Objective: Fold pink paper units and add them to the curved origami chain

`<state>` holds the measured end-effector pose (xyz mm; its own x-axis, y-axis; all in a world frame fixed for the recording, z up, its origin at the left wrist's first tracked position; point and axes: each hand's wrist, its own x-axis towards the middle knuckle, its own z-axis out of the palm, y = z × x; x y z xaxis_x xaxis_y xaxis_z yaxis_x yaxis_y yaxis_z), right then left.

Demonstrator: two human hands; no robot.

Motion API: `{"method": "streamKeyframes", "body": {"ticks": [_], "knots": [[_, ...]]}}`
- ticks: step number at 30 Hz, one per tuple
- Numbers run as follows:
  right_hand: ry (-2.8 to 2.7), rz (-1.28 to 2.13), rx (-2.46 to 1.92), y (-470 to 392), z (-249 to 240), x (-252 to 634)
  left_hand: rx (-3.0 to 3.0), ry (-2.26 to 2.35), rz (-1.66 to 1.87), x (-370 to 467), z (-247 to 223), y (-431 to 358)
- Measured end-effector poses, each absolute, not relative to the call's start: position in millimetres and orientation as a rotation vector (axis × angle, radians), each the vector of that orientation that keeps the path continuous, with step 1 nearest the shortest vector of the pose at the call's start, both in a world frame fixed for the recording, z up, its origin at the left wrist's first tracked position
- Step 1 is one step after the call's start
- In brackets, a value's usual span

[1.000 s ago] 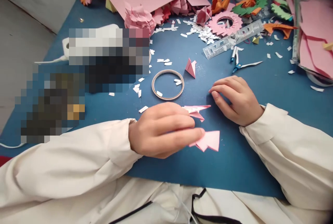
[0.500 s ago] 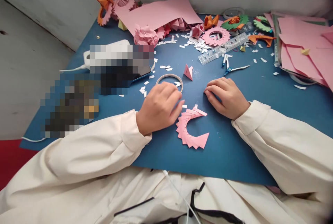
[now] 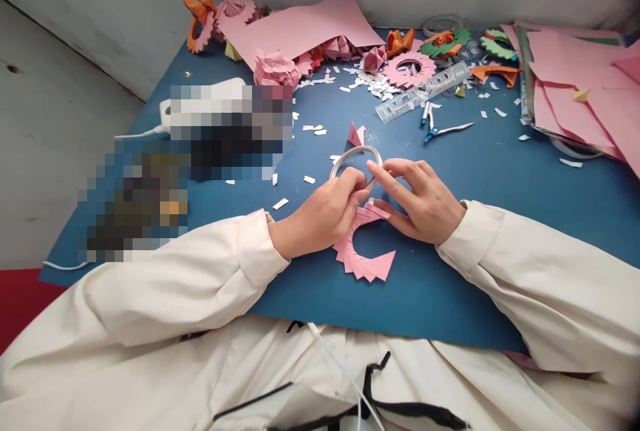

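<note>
My left hand [image 3: 333, 214] grips a thin roll of tape [image 3: 344, 159], which is raised off the blue table [image 3: 440, 291]. At the roll's right side is my right hand [image 3: 417, 201], its fingers spread and its fingertips at the ring. Just below both hands lies a curved chain of folded pink paper [image 3: 359, 259], its upper end close to my right fingertips. A small folded pink piece [image 3: 356, 134] stands behind the roll, partly hidden by it.
Behind are a clear ruler [image 3: 423, 92], a blue compass [image 3: 434, 132], paper scraps and pink and orange folded pieces. Pink sheets [image 3: 565, 91] lie at the right. A white power strip [image 3: 233, 89] and blurred items are at the left.
My left hand has lifted the tape roll from the table and moved it right. My right hand has come left to meet it, its fingers spreading.
</note>
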<state>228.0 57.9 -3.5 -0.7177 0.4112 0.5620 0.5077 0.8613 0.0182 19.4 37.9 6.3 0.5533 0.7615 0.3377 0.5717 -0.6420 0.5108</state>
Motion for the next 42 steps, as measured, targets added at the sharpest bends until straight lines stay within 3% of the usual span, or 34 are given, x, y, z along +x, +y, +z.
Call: {"method": "streamKeyframes", "body": {"ticks": [12, 23, 29, 42], "knots": [[-2.439, -0.343, -0.404, 61, 1, 231, 2.487, 0.997, 0.94, 19, 2, 39], [-2.358, -0.196, -0.264, 51, 8, 236, 2.819, 0.657, 0.927, 17, 5, 37], [-2.388, -0.153, -0.285, 44, 17, 233, 2.776, 0.762, 0.895, 18, 11, 32], [-2.404, -0.494, -0.054, 42, 33, 228, 2.471, 0.784, 0.998, 19, 16, 18]]}}
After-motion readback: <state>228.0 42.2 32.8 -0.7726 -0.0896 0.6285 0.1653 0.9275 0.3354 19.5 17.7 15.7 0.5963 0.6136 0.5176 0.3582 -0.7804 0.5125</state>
